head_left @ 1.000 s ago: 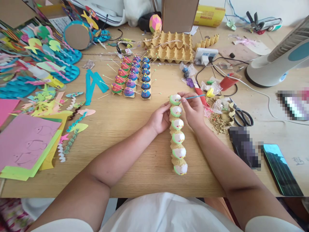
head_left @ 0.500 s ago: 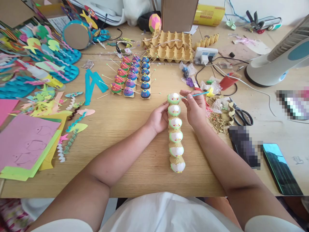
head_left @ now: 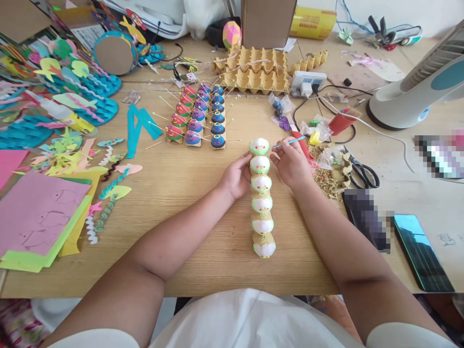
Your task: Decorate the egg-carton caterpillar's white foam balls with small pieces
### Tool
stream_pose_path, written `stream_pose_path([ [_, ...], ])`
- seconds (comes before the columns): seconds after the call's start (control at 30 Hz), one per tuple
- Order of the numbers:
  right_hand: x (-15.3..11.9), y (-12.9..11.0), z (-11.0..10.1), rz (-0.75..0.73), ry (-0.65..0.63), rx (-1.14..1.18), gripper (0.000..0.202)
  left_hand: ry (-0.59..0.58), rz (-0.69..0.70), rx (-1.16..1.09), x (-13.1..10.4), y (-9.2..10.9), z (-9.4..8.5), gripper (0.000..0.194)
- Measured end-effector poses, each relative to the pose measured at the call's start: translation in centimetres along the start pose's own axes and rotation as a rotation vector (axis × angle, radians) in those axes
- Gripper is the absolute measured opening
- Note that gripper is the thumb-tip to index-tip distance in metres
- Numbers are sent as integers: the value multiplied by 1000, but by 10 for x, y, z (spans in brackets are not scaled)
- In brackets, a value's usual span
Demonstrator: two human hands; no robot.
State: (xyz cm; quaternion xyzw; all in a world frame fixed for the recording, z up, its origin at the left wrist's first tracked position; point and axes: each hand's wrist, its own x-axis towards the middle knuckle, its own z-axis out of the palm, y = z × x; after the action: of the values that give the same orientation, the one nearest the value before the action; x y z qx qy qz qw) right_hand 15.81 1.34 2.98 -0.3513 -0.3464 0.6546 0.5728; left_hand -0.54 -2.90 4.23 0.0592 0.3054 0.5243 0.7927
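A strip of egg-carton cups (head_left: 261, 205) lies lengthwise before me, its domes white with green edges and small red and yellow marks. My left hand (head_left: 237, 178) grips its upper left side, thumb and fingers against the top cups. Just right of the top cup, my right hand (head_left: 292, 163) pinches a thin blue stick (head_left: 289, 141), whose tip points left and stands slightly apart from the strip. Beyond them stand three painted strips, one red and green (head_left: 174, 132), one purple (head_left: 193, 138) and one dark blue (head_left: 218, 140), with pins sticking out.
Coloured paper (head_left: 43, 212) and cut shapes cover the left side. Behind are bare egg cartons (head_left: 253, 72) and a power strip (head_left: 309, 79). Scissors (head_left: 364, 174), a red tube (head_left: 340, 122), shavings, a phone (head_left: 420, 251) and a white fan (head_left: 402, 106) are at the right.
The strip has shifted slightly left with my left hand. My right hand has moved a little right and down, and the blue stick is now tilted more and farther from the top cup.
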Motion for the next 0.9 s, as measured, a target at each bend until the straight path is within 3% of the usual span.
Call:
stream_pose_path([
  [0.2, 1, -9, -11, 186, -208, 39, 49, -27, 8, -16, 3, 2, -4, 31],
  [0.53, -1, -9, -15, 282, -349, 30, 45, -49, 13, -42, 8, 4, -11, 38],
  [0.73, -5, -7, -7, 275, -396, 102, 46, -26, 32, -37, 6, 3, -8, 33],
  [0.9, -4, -6, -5, 240, -360, 69, 49, -3, 21, -38, 4, 3, -5, 29],
])
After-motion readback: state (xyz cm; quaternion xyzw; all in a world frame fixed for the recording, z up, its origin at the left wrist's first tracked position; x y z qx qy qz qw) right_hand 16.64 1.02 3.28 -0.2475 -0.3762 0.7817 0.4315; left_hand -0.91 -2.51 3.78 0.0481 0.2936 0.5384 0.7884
